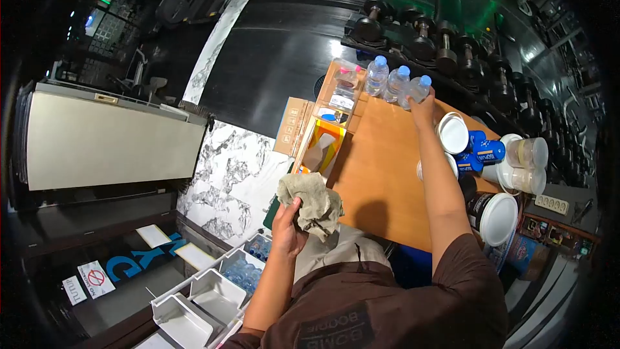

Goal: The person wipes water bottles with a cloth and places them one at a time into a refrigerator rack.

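Observation:
A crumpled grey-green cloth (311, 201) is gripped in my left hand (289, 231), held up near the front edge of the wooden table (381, 148). My right hand (424, 108) reaches to the far edge of the table, its fingers around a clear water bottle with a blue cap (418, 91). Two similar bottles stand beside it, a middle one (397, 84) and a left one (376, 76). The fingertips of my right hand are partly hidden by the bottle.
White-lidded tubs (453, 134) and blue containers (489, 150) stand on the table's right. An open box with packets (321, 148) lines its left edge. Dumbbells (445, 48) fill a rack behind. White bins (184, 320) with bottles are at the lower left.

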`<state>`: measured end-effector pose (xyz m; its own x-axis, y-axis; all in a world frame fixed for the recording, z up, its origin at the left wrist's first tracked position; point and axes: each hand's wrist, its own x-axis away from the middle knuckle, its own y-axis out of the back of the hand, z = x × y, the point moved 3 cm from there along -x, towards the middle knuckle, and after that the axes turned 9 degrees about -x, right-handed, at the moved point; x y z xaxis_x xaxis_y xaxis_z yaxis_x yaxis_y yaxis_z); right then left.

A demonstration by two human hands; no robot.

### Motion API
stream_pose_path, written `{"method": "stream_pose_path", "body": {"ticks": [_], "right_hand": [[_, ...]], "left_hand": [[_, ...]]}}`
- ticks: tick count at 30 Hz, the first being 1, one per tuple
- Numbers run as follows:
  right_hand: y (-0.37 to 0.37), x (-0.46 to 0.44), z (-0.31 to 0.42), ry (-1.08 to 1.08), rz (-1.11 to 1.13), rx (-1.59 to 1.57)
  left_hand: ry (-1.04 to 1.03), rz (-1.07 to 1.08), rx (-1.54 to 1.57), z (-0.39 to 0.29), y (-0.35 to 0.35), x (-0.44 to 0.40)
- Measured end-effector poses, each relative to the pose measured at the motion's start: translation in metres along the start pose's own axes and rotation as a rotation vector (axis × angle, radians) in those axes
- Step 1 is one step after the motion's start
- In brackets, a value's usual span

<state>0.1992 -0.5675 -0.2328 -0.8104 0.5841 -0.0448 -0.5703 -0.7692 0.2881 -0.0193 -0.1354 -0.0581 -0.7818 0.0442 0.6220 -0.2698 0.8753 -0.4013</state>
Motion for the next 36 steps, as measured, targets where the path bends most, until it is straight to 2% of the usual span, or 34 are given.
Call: {"method": "stream_pose_path", "body": {"ticks": [3,6,9,12,16,19,20,23,27,29,32,34,36], "right_hand": [[-0.003,-0.002,0.005,0.003,-0.033,0.024],[-0.009,-0.012,-0.039,0.081,-0.054,-0.067],[-0.006,-0.003,-0.055,0.033,-0.053,-0.177],[0.010,0.018,-0.054,0.050,-0.075,-0.112],[0.039,0.070,0.014,-0.041,-0.060,-0.084],[0.049,0.108,0.057,-0.064,-0.029,-0.334],[0.053,0.117,0.067,-0.056,-0.047,-0.331],[0.059,0.155,0.106,-0.018,0.079,-0.595],[0.059,0.200,0.164,0.049,0.051,-0.628],[0.052,0.221,0.187,0.153,0.156,-0.691],[0.038,0.249,0.209,0.192,0.177,-0.757],[0.030,0.269,0.230,0.139,0.209,-0.791],[0.017,0.292,0.255,-0.011,0.249,-0.988]], "left_hand": [[-0.003,-0.026,0.007,0.002,0.004,0.006],[-0.015,-0.040,0.009,0.005,0.011,0.004],[0.003,-0.065,-0.002,-0.002,0.001,0.013],[-0.015,-0.018,-0.022,-0.003,-0.001,0.014],[-0.003,0.039,-0.028,-0.008,-0.004,0.012],[0.001,0.078,-0.040,-0.011,-0.003,0.008],[-0.006,0.104,-0.050,-0.013,-0.003,0.006],[-0.002,0.145,-0.066,-0.018,-0.003,0.007],[0.029,0.231,-0.082,-0.032,-0.007,0.007],[0.055,0.289,-0.062,-0.040,-0.003,0.004],[0.069,0.380,-0.052,-0.057,0.005,0.000],[0.067,0.421,-0.064,-0.071,0.013,-0.003],[0.079,0.499,-0.074,-0.090,0.023,-0.003]]}}
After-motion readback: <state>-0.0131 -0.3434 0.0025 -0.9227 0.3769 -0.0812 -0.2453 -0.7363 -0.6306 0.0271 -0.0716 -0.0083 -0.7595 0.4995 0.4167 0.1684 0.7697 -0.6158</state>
